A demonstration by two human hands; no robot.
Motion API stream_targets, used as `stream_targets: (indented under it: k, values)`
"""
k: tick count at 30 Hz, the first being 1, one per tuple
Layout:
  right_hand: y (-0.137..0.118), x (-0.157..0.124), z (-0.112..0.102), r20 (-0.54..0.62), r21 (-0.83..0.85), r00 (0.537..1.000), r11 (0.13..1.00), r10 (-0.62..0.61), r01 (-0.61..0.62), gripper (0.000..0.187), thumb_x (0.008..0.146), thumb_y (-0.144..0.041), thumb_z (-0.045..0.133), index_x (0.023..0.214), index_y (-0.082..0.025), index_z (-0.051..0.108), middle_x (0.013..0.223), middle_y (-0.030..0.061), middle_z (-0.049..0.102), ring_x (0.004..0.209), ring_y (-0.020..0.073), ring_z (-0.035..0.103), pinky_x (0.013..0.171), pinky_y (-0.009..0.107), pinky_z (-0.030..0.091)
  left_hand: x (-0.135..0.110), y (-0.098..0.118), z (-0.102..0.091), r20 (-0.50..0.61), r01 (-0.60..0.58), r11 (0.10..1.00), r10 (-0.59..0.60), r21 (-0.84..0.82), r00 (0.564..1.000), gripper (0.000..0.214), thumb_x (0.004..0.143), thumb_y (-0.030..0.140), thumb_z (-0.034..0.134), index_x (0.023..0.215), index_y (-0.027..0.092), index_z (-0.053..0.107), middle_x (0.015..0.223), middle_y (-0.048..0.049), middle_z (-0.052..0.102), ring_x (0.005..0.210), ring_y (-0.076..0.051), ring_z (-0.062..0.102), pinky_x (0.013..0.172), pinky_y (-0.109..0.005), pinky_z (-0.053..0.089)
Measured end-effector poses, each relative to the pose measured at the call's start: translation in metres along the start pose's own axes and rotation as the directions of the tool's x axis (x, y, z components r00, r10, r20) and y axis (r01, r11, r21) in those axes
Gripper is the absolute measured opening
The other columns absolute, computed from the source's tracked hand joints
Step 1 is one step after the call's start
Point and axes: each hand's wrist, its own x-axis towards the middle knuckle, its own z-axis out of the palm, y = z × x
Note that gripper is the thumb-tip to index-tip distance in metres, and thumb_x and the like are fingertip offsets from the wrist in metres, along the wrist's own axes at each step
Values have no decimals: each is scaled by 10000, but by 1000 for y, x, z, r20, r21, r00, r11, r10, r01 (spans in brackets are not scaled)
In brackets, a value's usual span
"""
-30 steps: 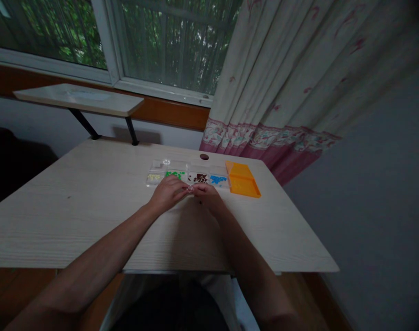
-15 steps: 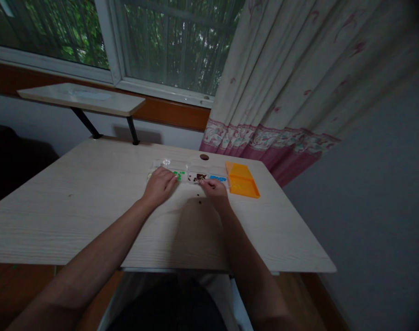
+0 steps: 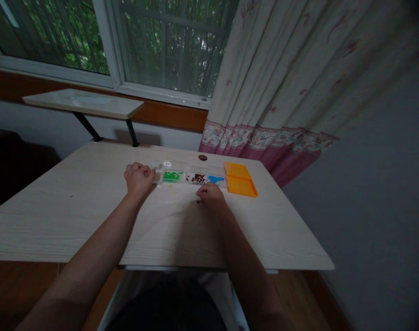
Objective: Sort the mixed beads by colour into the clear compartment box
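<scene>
In the head view, your left hand (image 3: 138, 178) is at the left end of a low row of transparent plastic compartments (image 3: 176, 164), thumb and fingers curled close together; you cannot tell whether they pinch anything. Your right hand (image 3: 211, 196) is just in front of the row, thumb and fingertips drawn together, and what they may hold is too small to make out.

Small bright-green pieces (image 3: 174, 176) lie right of your left fingertips, tiny dark-brown pieces (image 3: 198, 178) just beyond your right ones, and small blue pieces (image 3: 216, 179) beyond your right knuckles. An open orange plastic box (image 3: 242, 186) sits farther right.

The pale wood-grain tabletop (image 3: 264, 230) gives you wide room left of your left fingers and between your forearms. Its front edge runs under your forearms, well back from your fingertips; its right edge slants past the orange box. A slanted shelf (image 3: 123, 106) on black legs stands beyond your left fingers.

Your left fingers partly cover the end compartment (image 3: 158, 177), so its contents are hard to read. A dark speck (image 3: 198, 201) lies near your right fingertips, and tiny yellow bits (image 3: 170, 185) blur between your hands.
</scene>
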Motion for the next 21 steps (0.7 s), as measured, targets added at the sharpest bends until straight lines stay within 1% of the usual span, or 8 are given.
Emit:
stream_targets:
  k: [5,9,14,19,21]
  values:
    - [0,1,2,-24,10,1000,1000,-15,15,95,778,-177,681,723,-191,757,763,48,695,807,173,580,802,290,424,1,-6,2,-9,59,998,-59,7,998,361,843,498,538,653,202,620,884,-106,581,1013,-332,487,879,-456,397]
    - [-2,1,1,-20,10,1000,1000,-8,9,98,788,-184,681,729,-191,760,777,50,701,812,175,583,794,290,421,3,-7,2,5,79,997,-79,3,997,390,858,523,506,687,200,644,898,-116,586,1010,-336,488,881,-466,395]
    - [-5,0,0,-40,19,999,1000,19,-18,105,799,-185,679,735,-199,761,800,48,702,831,175,588,795,283,421,3,-7,1,24,75,997,-75,10,997,407,871,530,488,699,201,655,884,-114,588,998,-330,496,867,-454,401]
    - [-8,-2,-3,-9,6,999,999,37,-37,111,809,-173,667,778,-185,773,850,67,716,866,188,602,822,290,427,4,-10,3,-3,54,998,-54,26,999,430,890,537,471,714,198,668,861,-99,588,963,-302,501,860,-424,406]
    - [-8,-2,-4,-8,-10,998,998,62,-62,125,820,-184,654,800,-188,778,873,66,717,878,188,605,828,287,429,4,-11,5,-14,35,999,-34,23,999,429,895,530,471,717,193,667,836,-90,575,936,-283,501,867,-413,404]
